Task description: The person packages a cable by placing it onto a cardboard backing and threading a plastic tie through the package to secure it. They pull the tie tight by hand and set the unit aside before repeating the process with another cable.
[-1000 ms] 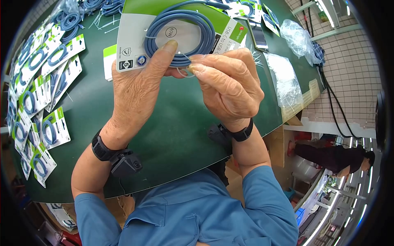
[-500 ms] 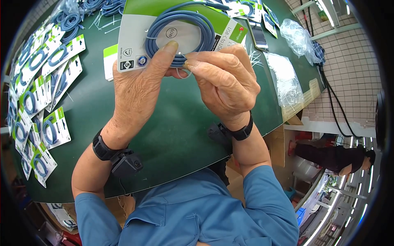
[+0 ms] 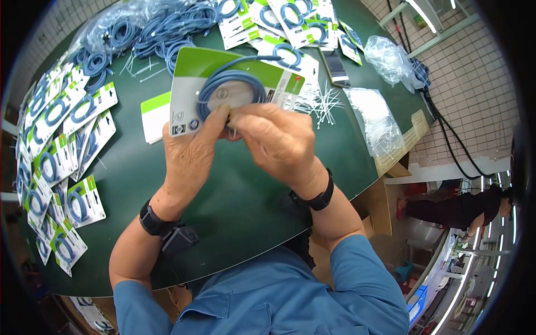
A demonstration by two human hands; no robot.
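My left hand (image 3: 188,162) is closed on a green and white cardboard backing card (image 3: 184,84), its thumb pressing near the lower edge. On the card's front lies a coiled blue cable (image 3: 240,76). My right hand (image 3: 282,142) is in a pinch at the same lower edge, right beside the left thumb. A thin pale cable tie (image 3: 233,134) loops out below the right fingertips. The fingers cover the spot where the tie meets the coil. Both hands hold the card raised above the green table (image 3: 245,212).
Many carded cables (image 3: 84,204) cover the table's left side, with more carded cables (image 3: 296,33) at the back. Coiled loose cables (image 3: 173,30) lie far left of centre. Loose cable ties (image 3: 324,106), a phone (image 3: 335,67) and a clear bag (image 3: 377,120) sit right. A person (image 3: 455,206) stands beyond.
The card and both hands sit lower in the picture and look smaller, while more of the table's far side shows. The left hand still holds the card, and the right still pinches at its lower edge.
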